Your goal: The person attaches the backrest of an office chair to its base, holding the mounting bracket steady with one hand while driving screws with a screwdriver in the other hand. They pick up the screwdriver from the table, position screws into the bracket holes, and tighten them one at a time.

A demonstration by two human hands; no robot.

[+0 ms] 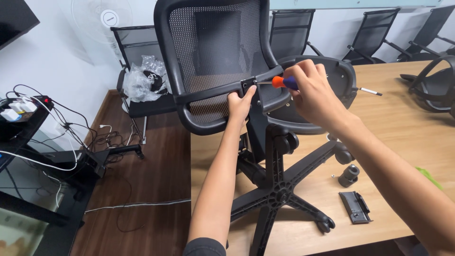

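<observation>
A black mesh office chair (215, 42) lies tipped on a wooden table (403, 123), its five-star wheeled base (279, 189) facing me. My left hand (239, 104) grips the lower bar of the mesh backrest beside a small black bracket (250, 85). My right hand (315, 92) holds a screwdriver with an orange and blue handle (284, 82); its metal tip points left into that bracket. The chair's seat pan (343, 71) is partly hidden behind my right hand.
On the table near the base lie a loose black caster (349, 174), a flat black plate (354, 207) and a thin pen-like tool (369, 91). Another chair part (433, 85) rests at the far right. Left, over the wooden floor, stand a chair with plastic bags (142, 78) and tangled cables (71, 128).
</observation>
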